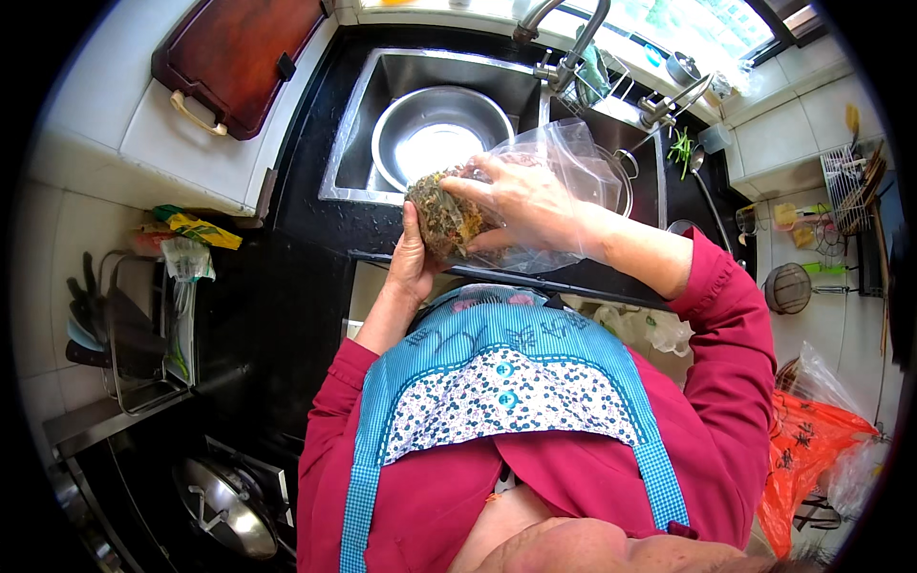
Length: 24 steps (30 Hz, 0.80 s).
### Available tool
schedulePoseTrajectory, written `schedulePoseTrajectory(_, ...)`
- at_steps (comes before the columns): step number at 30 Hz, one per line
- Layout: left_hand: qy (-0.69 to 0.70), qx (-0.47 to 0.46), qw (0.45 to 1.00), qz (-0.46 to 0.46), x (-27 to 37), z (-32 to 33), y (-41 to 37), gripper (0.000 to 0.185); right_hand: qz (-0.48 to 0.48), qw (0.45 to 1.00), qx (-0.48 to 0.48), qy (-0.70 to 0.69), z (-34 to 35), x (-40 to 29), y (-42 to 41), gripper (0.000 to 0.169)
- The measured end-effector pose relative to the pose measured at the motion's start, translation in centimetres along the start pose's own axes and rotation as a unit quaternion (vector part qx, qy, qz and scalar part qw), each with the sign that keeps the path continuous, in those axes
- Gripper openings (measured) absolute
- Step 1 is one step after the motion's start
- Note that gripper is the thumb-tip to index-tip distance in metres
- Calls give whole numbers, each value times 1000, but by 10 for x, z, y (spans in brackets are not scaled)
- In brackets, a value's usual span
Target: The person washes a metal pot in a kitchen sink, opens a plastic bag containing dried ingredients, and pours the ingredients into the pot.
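A clear plastic bag (566,168) lies bunched between my hands, its loose end spreading to the right over the sink's front edge. Packed in its left part is a brownish-green mass of dried plant matter (448,215) with yellow and red flecks. My left hand (415,251) supports this mass from the left, thumb up along its side. From above, my right hand (526,197) grips the bag, fingers spread across the mass. Just beyond them a shiny metal basin (390,118) sits in the left sink bowl. Whether the bag's mouth is open is hidden by my right hand.
Taps (566,68) rise behind the double sink (351,143). Green vegetable pieces (680,145) and a ladle (706,186) lie at the right. A knife rack (118,322) stands left, near a lidded pan (222,508). A red plastic bag (806,458) hangs on the right.
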<state>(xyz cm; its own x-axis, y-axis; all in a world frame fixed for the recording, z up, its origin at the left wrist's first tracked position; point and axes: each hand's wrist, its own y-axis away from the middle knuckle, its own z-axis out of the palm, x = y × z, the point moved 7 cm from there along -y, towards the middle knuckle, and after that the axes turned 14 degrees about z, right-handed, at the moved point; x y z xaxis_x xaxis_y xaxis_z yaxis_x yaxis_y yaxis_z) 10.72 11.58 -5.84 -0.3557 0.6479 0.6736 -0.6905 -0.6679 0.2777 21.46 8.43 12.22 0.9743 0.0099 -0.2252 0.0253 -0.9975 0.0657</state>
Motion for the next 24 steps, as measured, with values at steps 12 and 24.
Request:
schedulePoseTrajectory(12,73,5,997,-7,0,7,7,80,76,992,-99,18,18,1,-1,54)
schedulePoseTrajectory(24,87,-15,996,-16,-5,17,7,84,10,987,4,-158,-2,19,7,18)
